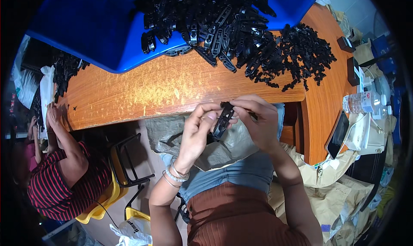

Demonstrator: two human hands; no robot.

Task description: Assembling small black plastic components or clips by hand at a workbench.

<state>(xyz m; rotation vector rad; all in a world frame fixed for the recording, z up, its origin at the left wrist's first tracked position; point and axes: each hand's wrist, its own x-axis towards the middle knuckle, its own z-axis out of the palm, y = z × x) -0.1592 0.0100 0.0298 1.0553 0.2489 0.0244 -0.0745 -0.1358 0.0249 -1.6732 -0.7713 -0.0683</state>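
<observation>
Both of my hands hold one long black plastic clip part just below the edge of the wooden table. My left hand grips its lower end with thumb and fingers. My right hand pinches its upper end. A grey sack lies across my lap under the hands. A large heap of the same long black parts lies on a blue sheet ahead, and a pile of small black pieces sits to its right.
Another person in a red striped shirt sits at my left on a yellow chair, a hand at the table's end. A phone, a water bottle and paper bags are at my right.
</observation>
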